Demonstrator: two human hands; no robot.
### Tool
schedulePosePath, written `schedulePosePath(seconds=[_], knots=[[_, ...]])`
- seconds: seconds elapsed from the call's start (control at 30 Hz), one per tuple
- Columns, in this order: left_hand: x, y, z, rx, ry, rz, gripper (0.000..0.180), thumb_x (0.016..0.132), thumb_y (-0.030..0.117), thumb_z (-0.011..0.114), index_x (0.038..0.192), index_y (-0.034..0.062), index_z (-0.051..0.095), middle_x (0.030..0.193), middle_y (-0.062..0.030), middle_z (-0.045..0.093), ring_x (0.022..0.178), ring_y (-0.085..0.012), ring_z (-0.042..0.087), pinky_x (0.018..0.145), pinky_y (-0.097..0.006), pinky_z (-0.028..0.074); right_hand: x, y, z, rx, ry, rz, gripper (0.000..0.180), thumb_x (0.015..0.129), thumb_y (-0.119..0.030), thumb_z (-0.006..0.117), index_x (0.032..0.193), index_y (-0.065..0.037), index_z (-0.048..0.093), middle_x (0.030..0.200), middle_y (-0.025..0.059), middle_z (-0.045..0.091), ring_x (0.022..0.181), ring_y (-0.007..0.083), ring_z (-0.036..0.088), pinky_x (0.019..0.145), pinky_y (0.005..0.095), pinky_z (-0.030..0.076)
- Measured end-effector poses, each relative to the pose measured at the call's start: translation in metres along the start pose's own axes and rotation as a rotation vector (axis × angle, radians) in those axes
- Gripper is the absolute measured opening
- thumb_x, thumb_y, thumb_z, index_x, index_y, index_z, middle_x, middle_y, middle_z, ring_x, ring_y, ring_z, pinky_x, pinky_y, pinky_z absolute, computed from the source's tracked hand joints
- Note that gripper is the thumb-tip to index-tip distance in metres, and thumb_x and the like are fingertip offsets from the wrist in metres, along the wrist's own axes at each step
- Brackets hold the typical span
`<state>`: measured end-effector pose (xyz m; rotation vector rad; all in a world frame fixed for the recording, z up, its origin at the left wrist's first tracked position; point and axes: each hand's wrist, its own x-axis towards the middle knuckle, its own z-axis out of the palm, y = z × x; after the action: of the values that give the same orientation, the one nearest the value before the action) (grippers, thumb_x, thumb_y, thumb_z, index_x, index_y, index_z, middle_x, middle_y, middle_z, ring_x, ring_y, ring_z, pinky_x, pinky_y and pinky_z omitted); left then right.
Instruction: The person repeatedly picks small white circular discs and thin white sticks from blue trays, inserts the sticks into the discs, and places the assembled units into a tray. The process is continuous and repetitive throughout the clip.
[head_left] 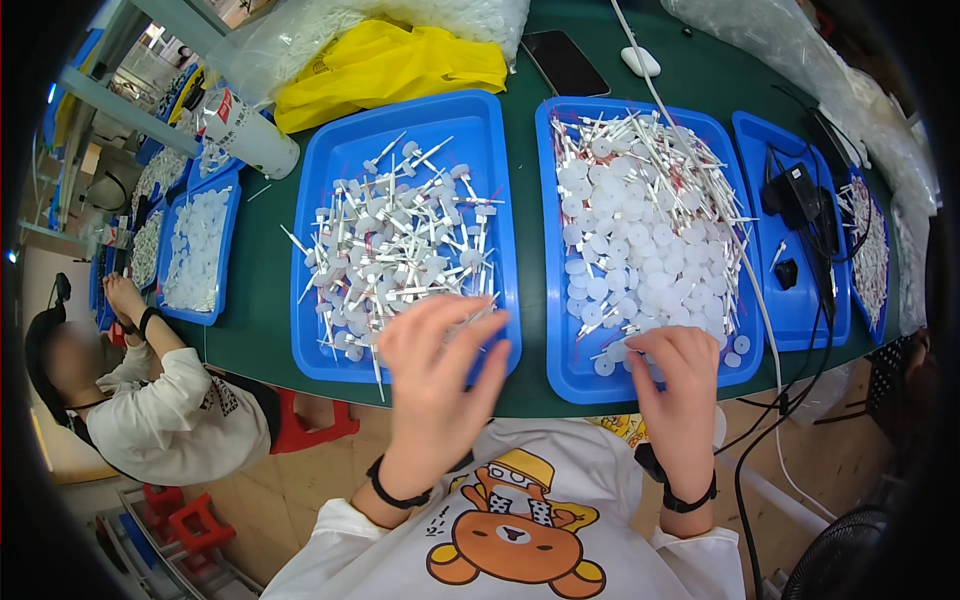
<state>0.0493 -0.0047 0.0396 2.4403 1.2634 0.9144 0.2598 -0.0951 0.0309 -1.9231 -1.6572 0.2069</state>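
Discs (662, 275) perhaps touch the right hand (682, 368).

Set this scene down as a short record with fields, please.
Left hand: over the near right part of the left tray, hold unclear
Right hand: at pale discs in the right tray, hold unclear
Left tray: blue; jumbled rod-and-disc pieces
Right tray: blue; white rods mostly beyond discs
Beyond trays: yellow bag, black phone
Further left: white cup, co-worker
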Motion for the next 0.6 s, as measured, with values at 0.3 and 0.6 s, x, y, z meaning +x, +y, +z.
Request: schedulePosePath(seconds=[0.3,0.6], knots=[[0.012,0.022,0.066,-0.076,-0.243,0.176,0.038,0.078,0.001,0.070,0.115,0.0059,0.063,0.112,-0.0030,0.062,0.102,-0.0230,0.054,0.088,-0.039,0.038,0.005,-0.002,0.001,-0.137,-0.152,-0.008,0.029,0.073,0.005,0.068,0.101,-0.003,0.068,0.097,0.0101,0.050,0.092,0.0288,0.048,0.081,0.0386,0.037],[0.015,0.023,0.070,-0.087,-0.262,0.154,0.031,0.075,0.002,0.073,0.103,0.0093,0.064,0.099,-0.0026,0.060,0.097,-0.0228,0.054,0.088,-0.039,0.036,0.007,-0.005,0.002,-0.088,-0.122,-0.003,0.028,0.074,0.004,0.069,0.102,-0.002,0.066,0.097,0.0099,0.051,0.094,0.0284,0.048,0.081,0.0396,0.037]])
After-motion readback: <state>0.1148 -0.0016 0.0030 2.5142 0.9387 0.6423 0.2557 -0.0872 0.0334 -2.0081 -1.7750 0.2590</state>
